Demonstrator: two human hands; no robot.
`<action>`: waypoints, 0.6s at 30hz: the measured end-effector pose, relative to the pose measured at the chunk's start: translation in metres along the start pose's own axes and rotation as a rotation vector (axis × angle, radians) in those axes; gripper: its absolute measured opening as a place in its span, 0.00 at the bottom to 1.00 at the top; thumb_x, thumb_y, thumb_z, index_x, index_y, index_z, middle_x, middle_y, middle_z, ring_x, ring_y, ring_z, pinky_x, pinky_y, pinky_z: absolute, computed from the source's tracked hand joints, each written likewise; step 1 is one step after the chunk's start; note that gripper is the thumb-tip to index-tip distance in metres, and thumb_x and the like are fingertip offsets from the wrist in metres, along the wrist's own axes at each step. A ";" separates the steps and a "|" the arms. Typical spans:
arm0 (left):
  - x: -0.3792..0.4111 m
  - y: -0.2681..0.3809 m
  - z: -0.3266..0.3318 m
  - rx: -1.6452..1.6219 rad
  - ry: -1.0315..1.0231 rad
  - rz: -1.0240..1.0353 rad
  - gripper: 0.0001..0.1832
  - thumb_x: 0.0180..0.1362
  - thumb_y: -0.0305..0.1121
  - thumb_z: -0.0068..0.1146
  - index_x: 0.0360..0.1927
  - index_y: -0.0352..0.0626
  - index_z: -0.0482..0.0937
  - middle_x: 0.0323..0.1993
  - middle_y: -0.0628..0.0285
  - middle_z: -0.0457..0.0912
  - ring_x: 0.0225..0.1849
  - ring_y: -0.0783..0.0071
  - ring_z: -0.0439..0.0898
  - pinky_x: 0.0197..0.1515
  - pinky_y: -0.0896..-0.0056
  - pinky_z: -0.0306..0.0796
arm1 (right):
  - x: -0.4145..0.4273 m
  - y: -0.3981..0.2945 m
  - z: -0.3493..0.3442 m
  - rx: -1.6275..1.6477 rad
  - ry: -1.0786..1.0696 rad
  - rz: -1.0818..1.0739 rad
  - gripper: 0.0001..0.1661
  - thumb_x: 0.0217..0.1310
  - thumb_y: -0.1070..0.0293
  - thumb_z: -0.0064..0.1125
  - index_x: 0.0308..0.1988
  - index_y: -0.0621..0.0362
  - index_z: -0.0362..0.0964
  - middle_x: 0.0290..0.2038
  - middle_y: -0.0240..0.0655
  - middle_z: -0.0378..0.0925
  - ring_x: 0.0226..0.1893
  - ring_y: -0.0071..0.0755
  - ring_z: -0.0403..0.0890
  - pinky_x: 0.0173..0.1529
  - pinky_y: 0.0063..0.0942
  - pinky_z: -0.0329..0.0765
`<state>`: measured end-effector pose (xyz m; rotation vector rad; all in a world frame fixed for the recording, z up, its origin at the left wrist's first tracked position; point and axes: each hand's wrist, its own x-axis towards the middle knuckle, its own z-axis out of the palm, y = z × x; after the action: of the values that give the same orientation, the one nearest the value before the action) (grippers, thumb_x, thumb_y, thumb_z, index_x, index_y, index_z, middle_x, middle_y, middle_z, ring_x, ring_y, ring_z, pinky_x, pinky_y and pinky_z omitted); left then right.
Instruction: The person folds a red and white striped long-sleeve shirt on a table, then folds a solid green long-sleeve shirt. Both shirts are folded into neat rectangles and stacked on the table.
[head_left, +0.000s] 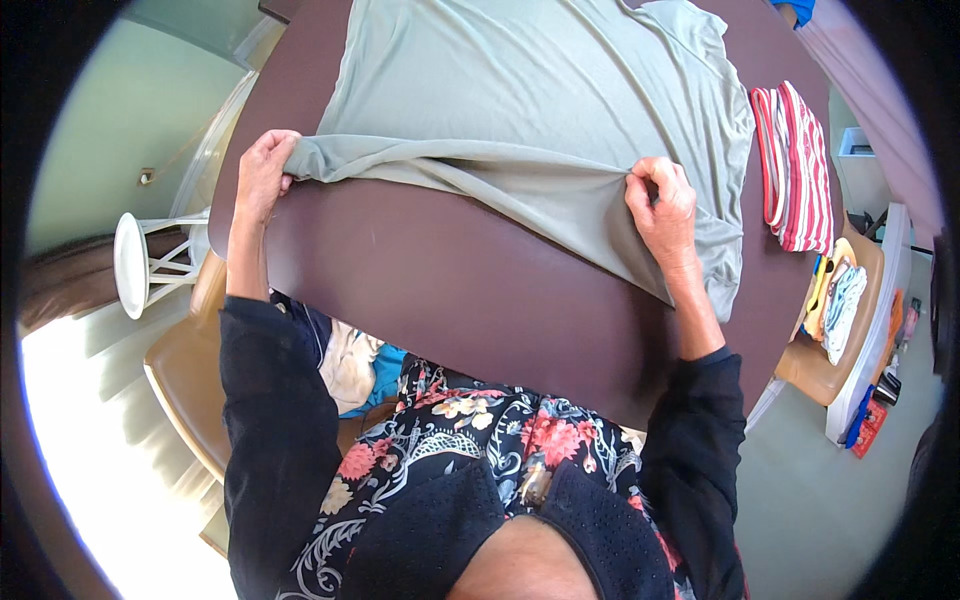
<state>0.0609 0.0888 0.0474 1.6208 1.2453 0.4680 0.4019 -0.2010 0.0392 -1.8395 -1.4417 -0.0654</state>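
A thin grey-green cloth garment (510, 90) lies spread over the dark brown table (420, 262), with wrinkles along its right side. At its near left corner, my left hand (266, 169) pinches the cloth between thumb and fingers. My right hand (664, 206) grips the same garment farther right, inward from its right edge. Between the two hands the near edge is lifted and doubled over in a long loose fold. The garment's far end runs out of the picture at the top.
Folded red-and-white striped cloth (799, 169) lies at the table's right edge. Beyond it, a tan chair (814, 379) bears folded clothes (844, 300). Another tan chair (187, 375) with cloths (349, 364) stands at the near left, by a white round-topped stool (131, 262).
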 end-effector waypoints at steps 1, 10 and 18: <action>0.010 -0.004 -0.003 -0.034 -0.050 -0.046 0.11 0.61 0.36 0.48 0.37 0.39 0.76 0.25 0.71 0.75 0.17 0.91 0.66 0.16 0.89 0.58 | 0.000 0.001 0.001 -0.007 0.003 0.016 0.09 0.44 0.80 0.56 0.28 0.56 0.66 0.20 0.34 0.72 0.20 0.39 0.72 0.36 0.33 0.70; -0.016 0.012 -0.008 -0.337 -0.321 -0.042 0.27 0.53 0.24 0.50 0.60 0.40 0.63 0.46 0.59 0.74 0.27 0.83 0.76 0.25 0.85 0.70 | -0.005 0.003 0.007 -0.006 0.012 0.073 0.08 0.45 0.78 0.58 0.27 0.56 0.66 0.20 0.33 0.72 0.21 0.39 0.72 0.32 0.31 0.69; -0.024 0.027 0.015 0.500 -0.105 0.365 0.31 0.43 0.19 0.53 0.56 0.52 0.71 0.36 0.64 0.76 0.23 0.82 0.69 0.34 0.81 0.68 | -0.008 0.005 0.004 -0.071 -0.037 0.053 0.08 0.45 0.78 0.58 0.27 0.56 0.67 0.20 0.34 0.72 0.21 0.38 0.72 0.33 0.30 0.69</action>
<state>0.0766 0.0613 0.0699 2.2866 1.0370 0.2986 0.4019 -0.2050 0.0294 -1.9453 -1.4311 -0.0571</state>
